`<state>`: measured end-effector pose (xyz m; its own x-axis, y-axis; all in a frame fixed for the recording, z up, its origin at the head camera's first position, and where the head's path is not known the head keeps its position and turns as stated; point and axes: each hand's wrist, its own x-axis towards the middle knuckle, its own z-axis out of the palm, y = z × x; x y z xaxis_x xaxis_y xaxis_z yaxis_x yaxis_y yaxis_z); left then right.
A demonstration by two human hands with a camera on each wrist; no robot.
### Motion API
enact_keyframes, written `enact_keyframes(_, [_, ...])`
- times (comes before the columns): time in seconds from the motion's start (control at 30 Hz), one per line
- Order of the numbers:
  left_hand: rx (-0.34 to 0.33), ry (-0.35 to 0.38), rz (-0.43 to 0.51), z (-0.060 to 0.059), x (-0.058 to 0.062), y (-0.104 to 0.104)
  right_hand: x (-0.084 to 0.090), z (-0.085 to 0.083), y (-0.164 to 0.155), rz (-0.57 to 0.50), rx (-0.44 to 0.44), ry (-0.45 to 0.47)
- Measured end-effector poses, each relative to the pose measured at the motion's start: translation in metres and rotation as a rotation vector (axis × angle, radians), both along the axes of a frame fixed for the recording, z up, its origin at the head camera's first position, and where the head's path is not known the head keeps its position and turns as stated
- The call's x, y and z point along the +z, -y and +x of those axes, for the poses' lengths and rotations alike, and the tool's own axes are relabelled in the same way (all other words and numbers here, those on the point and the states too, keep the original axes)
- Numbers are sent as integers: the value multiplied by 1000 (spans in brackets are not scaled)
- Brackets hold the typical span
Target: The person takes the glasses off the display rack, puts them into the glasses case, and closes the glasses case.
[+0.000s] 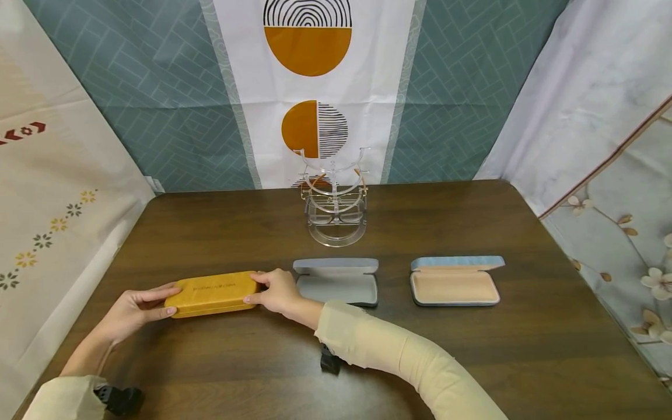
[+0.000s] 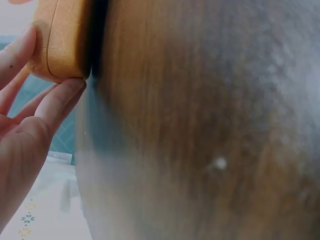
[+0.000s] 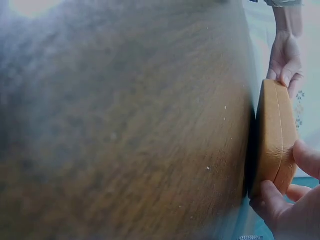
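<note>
— Mustard-yellow, leather-look shell: closed glasses case [image 1: 212,293] lying flat on the dark wooden table [image 1: 472,350], towards the near left. Judging it as a hard clamshell, stiff and light, probably not minding a firm grip.

— Starting from the left, then. Left hand [image 1: 133,309] cupping the case's left end, fingers nearly straight, fingertips [image 2: 60,97] pressing against the rounded end and its seam. Touching rather than wrapping round.

— Agreed. Moving along: lid showing faint embossed lettering, too small for reading. Surface looking matt and slightly grained, so likely not slipping much under the fingers.

— Right hand [image 1: 278,291] taking the right end, thumb [image 3: 272,197] and fingers [image 3: 307,157] curling over the short edge and pinching it across the seam.

— Seeming the best places for holding: the two short ends, with the seam between the fingers. Gripping across the long sides would probably be working too, though perhaps squeezing the lid shut.

— Carrying on rightward: open grey case [image 1: 336,283] just beside the right hand, lid standing up behind. Whether touching the hand, not telling from here.

— Behind it, clear acrylic stand [image 1: 335,198] holding glasses, well apart from both hands.

— Furthest right, open blue case [image 1: 455,281] with a beige lining, apart from the grey one.

— Hinge side of the yellow case not showing clearly; not guessing which long edge opens.
</note>
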<state>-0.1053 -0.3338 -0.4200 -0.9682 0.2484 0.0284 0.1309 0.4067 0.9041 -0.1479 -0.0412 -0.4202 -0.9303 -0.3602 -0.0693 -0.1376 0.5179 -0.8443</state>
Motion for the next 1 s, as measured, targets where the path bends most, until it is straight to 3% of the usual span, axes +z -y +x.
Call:
enact_keyframes(0.4, [98, 34, -32, -4, -3, 2, -3, -8, 7, -87, -41, 81])
enact_keyframes(0.7, [134, -5, -125, -5, -4, 1, -6, -9, 6, -73, -10, 48])
enact_keyframes(0.93, [103, 3, 10, -2, 4, -1, -5, -7, 5, -103, -9, 37])
enact_keyframes(1.0, [120, 0, -15, -1, 8, -2, -5, -6, 4, -126, -15, 49])
